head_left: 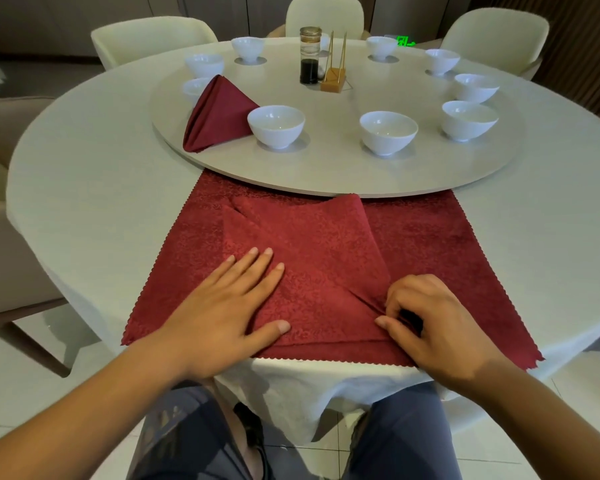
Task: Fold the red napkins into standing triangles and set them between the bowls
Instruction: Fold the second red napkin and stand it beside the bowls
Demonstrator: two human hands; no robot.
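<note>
A partly folded red napkin [309,258] lies on top of a flat red napkin [430,244] at the table's near edge. My left hand [229,306] rests flat, fingers spread, on the folded napkin's left part. My right hand [433,323] pinches a corner fold of that napkin at its lower right. One finished red napkin [219,114] stands as a triangle on the round turntable [326,171], between two white bowls [276,125] [196,90]. More white bowls [388,131] ring the turntable.
A soy sauce bottle [309,55] and a wooden toothpick stand [334,76] sit at the turntable's centre. Cream chairs [146,38] surround the white-clothed round table [84,202]. My knees are below the table edge.
</note>
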